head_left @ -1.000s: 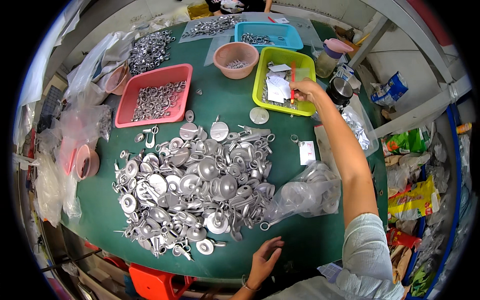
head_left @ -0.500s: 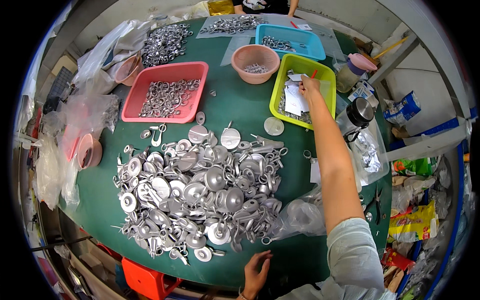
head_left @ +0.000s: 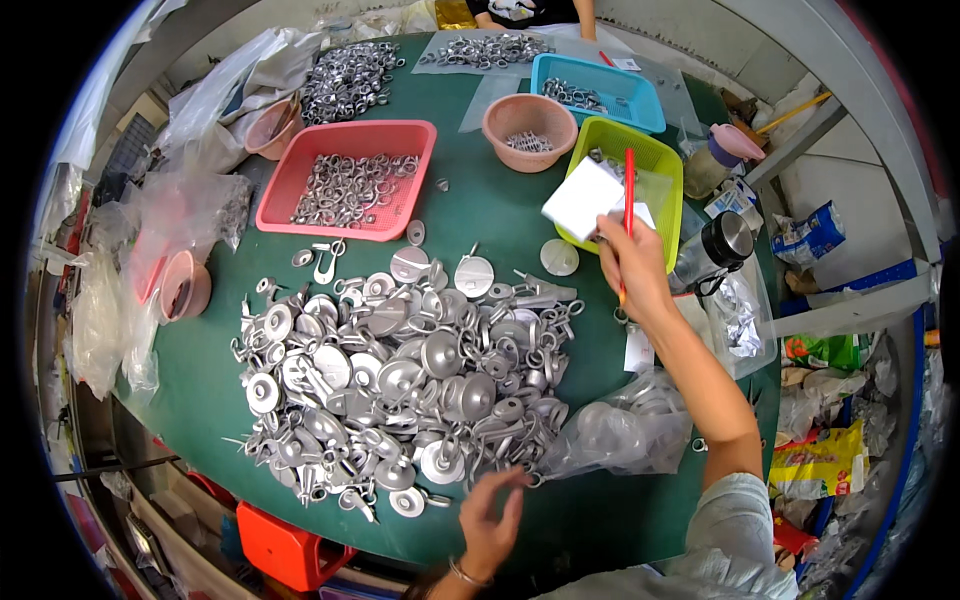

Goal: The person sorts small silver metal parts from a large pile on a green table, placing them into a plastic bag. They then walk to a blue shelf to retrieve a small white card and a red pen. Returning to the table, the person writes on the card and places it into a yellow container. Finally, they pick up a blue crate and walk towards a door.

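Observation:
My right hand (head_left: pixel 640 268) is closed on a white paper pad (head_left: pixel 580 198) and a red pen (head_left: pixel 629 178), both raised over the near-left part of a lime-green basket (head_left: pixel 672 180). The pen stands nearly upright against the fingers. Small grey metal parts lie in the basket, partly hidden by the pad. My left hand (head_left: pixel 488 528) hovers at the near edge of a big heap of grey metal fittings (head_left: pixel 400 375), thumb and fingers apart, holding nothing. Beside it, a clear plastic bag (head_left: pixel 625 435) lies on the green table.
A pink basket (head_left: pixel 427 170) and a peach bowl (head_left: pixel 530 105) hold metal rings and small parts. Behind them is a blue tray (head_left: pixel 650 95). A steel bottle (head_left: pixel 728 238) stands at right. Another person's arm (head_left: pixel 586 18) shows at the far side. A red stool (head_left: pixel 270 545) is below.
My right hand has lifted the paper pad and red pen out of the green basket and drawn them nearer. My left hand has moved slightly up and left. The whole view has shifted a little.

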### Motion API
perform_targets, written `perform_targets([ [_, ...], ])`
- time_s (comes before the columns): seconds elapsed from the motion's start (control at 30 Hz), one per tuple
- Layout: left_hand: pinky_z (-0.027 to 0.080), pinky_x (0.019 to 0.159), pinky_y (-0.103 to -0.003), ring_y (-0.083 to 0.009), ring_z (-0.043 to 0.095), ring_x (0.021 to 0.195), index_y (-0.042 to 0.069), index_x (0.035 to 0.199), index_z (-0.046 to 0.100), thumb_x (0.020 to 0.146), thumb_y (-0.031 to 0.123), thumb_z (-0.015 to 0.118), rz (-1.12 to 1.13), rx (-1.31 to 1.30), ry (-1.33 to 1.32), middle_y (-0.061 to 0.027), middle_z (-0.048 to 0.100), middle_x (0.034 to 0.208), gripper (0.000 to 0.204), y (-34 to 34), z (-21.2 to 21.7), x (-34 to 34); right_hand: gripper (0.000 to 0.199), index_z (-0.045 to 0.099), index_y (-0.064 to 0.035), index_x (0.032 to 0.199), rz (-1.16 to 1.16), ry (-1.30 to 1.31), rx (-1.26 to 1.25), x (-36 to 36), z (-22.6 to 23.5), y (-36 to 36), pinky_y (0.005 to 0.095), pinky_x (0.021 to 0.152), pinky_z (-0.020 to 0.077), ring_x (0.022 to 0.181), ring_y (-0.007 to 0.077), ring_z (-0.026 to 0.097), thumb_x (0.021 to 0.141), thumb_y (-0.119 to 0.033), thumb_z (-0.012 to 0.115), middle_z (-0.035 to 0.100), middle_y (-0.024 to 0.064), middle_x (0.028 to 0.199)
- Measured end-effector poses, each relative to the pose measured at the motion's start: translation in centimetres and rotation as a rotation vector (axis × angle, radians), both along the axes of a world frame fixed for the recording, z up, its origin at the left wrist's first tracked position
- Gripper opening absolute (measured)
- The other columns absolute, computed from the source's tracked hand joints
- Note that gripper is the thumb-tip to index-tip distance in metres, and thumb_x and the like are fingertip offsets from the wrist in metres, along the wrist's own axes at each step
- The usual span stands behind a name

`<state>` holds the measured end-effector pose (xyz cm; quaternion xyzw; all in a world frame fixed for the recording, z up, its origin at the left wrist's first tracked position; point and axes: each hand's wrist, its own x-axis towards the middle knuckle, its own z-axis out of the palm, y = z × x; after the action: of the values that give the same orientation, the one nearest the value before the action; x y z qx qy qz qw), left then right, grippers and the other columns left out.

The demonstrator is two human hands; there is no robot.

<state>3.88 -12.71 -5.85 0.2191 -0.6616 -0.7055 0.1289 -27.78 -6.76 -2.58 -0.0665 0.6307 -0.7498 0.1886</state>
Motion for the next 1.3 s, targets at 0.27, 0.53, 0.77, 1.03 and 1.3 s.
perform_targets([
  [0.27,0.045,0.081,-0.027,-0.0158,0.056,0.092,-0.005,0.115,0.049,0.079,-0.005,0.057,0.196,0.082,0.199,-0.0109,0.057,0.101,0.037,-3.5,4.8,-9.0,0.01,0.056,-0.0003,0.079,0.335,0.06,0.277,10.4,3.1,3.8,0.0167,0.044,0.0284,0.052,-0.0003,0.038,0.08,-0.008,0.062,0.049,-0.005,0.063],
  [0.53,0.043,0.083,-0.026,-0.015,0.054,0.096,-0.004,0.122,0.045,0.08,0.003,0.059,-0.057,0.145,0.155,-0.0123,0.056,0.11,0.045,-1.8,4.5,-7.2,0.011,0.057,0.0007,0.081,0.421,0.082,0.164,15.1,4.2,5.1,0.0184,0.052,0.037,0.06,0.0024,0.045,0.078,-0.006,0.065,0.054,-0.0004,0.072],
  [0.77,0.042,0.072,-0.02,-0.0063,0.05,0.085,-0.002,0.122,0.046,0.088,0.01,0.052,-0.28,0.345,0.057,-0.0043,0.057,0.098,0.037,-1.1,5.3,-5.7,0.008,0.058,0.0008,0.083,0.347,0.146,0.186,17.3,3.6,5.6,0.0164,0.051,0.0364,0.059,0.0026,0.046,0.079,-0.005,0.063,0.055,0.0003,0.073],
  [1.03,0.043,0.088,-0.031,-0.0166,0.056,0.098,-0.007,0.111,0.052,0.091,0.016,0.046,-0.264,0.54,-0.045,-0.0106,0.058,0.106,0.031,-1.1,4.1,-3.9,0.012,0.054,-0.0004,0.09,0.233,0.008,0.174,19.2,4.9,5.9,0.0155,0.044,0.0299,0.052,-0.0003,0.041,0.081,-0.005,0.061,0.052,-0.0018,0.073],
  [1.3,0.048,0.081,-0.027,-0.0157,0.057,0.092,-0.008,0.108,0.055,0.09,0.007,0.047,-0.196,0.797,0.088,-0.0098,0.059,0.099,0.025,-1.5,5.6,-3.5,0.014,0.056,0.0011,0.092,0.089,-0.039,0.116,20.1,4.9,5.8,0.0145,0.044,0.0299,0.052,-0.001,0.04,0.082,-0.007,0.061,0.052,-0.0024,0.071],
])
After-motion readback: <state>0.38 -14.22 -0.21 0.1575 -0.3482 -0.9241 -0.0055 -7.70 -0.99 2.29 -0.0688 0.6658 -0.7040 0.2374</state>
